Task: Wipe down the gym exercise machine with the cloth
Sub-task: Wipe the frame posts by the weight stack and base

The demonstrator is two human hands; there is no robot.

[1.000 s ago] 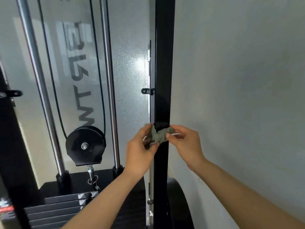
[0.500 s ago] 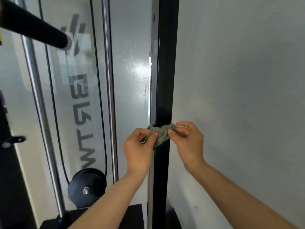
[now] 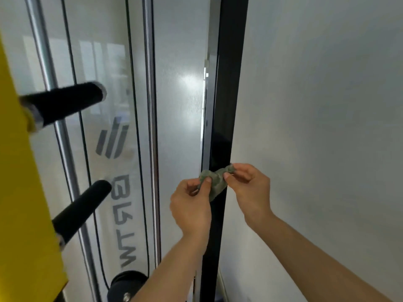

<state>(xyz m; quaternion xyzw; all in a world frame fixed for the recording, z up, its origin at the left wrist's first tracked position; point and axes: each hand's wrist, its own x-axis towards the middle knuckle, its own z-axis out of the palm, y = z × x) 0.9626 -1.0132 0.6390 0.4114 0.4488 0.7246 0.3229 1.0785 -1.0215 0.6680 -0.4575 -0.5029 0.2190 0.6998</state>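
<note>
Hands and cloth have slid higher up the post since a second ago; the pulley has dropped to the bottom edge and two black handles now show at left. Left hand (image 3: 192, 205) and right hand (image 3: 250, 188) each pinch one end of the cloth (image 3: 214, 182), thumb on forefinger, stretching it across the post (image 3: 226, 94). Everything above the cloth looks unwiped, though glare makes that hard to judge. Rods (image 3: 150, 105) probably untouched too.
</note>
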